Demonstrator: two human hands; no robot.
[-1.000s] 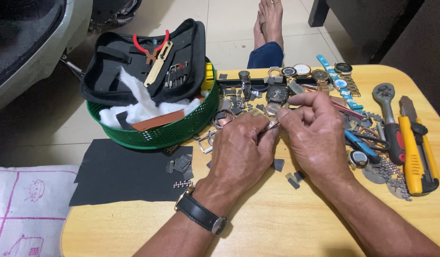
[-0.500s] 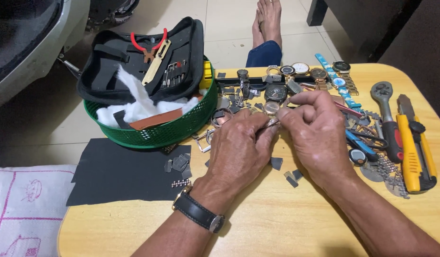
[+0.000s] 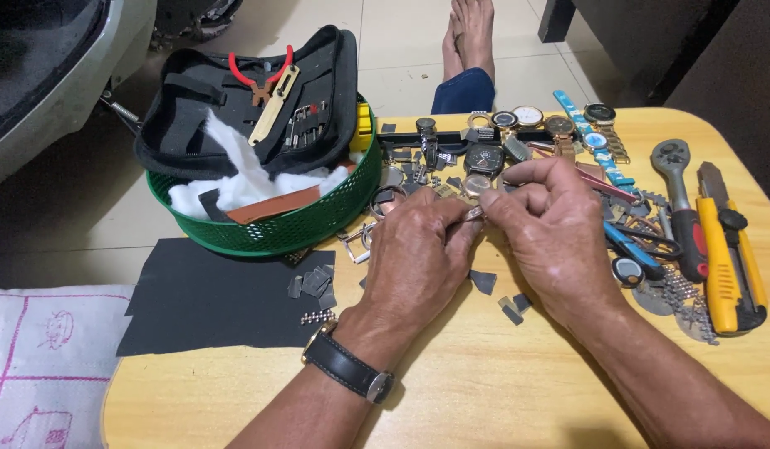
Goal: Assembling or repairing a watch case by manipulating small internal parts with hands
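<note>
Both my hands meet over the middle of a round wooden table [image 3: 485, 391]. My left hand [image 3: 418, 258], with a black wristwatch [image 3: 347, 367] on its wrist, pinches one end of a small metal watch part [image 3: 475, 214]. My right hand [image 3: 555, 237] pinches the other end, fingers curled. Just beyond my fingers lie several watches and watch pieces [image 3: 501, 137] in a scattered row. Small grey cut scraps [image 3: 510, 308] lie under and beside my hands.
A green mesh basket [image 3: 293, 229] at the left holds white wadding and a black tool case with red-handled pliers [image 3: 260, 79]. A black sheet [image 3: 210, 299] lies before it. At right: a ratchet wrench [image 3: 680, 199], yellow utility knife [image 3: 730, 266], blue-handled tool [image 3: 630, 245]. Bare feet [image 3: 468, 33] beyond.
Both hands stay together on the small metal part, with only slight finger shifts. The view has drifted a little.
</note>
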